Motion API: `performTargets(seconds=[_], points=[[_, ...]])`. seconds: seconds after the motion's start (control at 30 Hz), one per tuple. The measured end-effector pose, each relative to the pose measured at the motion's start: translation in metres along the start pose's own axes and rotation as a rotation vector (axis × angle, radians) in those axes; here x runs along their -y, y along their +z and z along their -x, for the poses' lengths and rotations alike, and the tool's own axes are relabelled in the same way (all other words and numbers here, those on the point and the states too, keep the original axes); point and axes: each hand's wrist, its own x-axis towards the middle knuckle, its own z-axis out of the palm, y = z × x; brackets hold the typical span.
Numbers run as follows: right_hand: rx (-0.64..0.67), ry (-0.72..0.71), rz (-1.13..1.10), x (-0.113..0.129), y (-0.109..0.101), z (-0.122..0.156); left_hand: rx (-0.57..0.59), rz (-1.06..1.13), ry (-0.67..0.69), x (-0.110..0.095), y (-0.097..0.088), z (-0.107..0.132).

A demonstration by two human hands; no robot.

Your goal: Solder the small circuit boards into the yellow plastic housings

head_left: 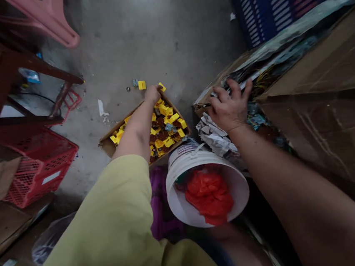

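My left hand (153, 94) reaches to the far corner of a shallow cardboard box (107, 148). Its fingers are curled together there, and a yellow plastic piece (162, 86) shows right at the fingertips. Whether they grip that piece or the box's rim, I cannot tell. Inside the box lie many small yellow plastic parts (168, 142) and a few grey-blue ones. My right hand (229, 106) rests with fingers spread over the edge of a large open carton (317, 115), holding nothing visible. Crumpled white paper (213, 135) lies just below it.
A white bucket (173, 192) with a red plastic bag (210, 194) inside stands close to me, beside a purple plastic item (161, 210). Another yellow piece (142, 85) lies on the floor. Red crates (45, 166) and a wooden stool (33, 67) are left; a blue crate (266, 11) is far right.
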Motion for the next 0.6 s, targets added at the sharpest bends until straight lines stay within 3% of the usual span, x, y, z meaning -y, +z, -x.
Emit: performTargets(seconds=[0.17, 0.33, 0.43, 0.6], points=[[-0.024, -0.02, -0.015, -0.004, 0.004, 0.001, 0.024, 0.097, -0.057, 0.002, -0.008, 0.031], [-0.037, -0.014, -0.028, -0.004, 0.005, 0.0, 0.025, 0.034, -0.077, -0.022, -0.023, 0.049], [-0.061, -0.006, -0.022, -0.002, 0.004, 0.0, 0.015, -0.057, -0.158, -0.04, -0.026, 0.037], [-0.081, -0.009, -0.014, -0.003, 0.006, 0.0, 0.12, -0.129, -0.385, -0.058, -0.014, 0.0]])
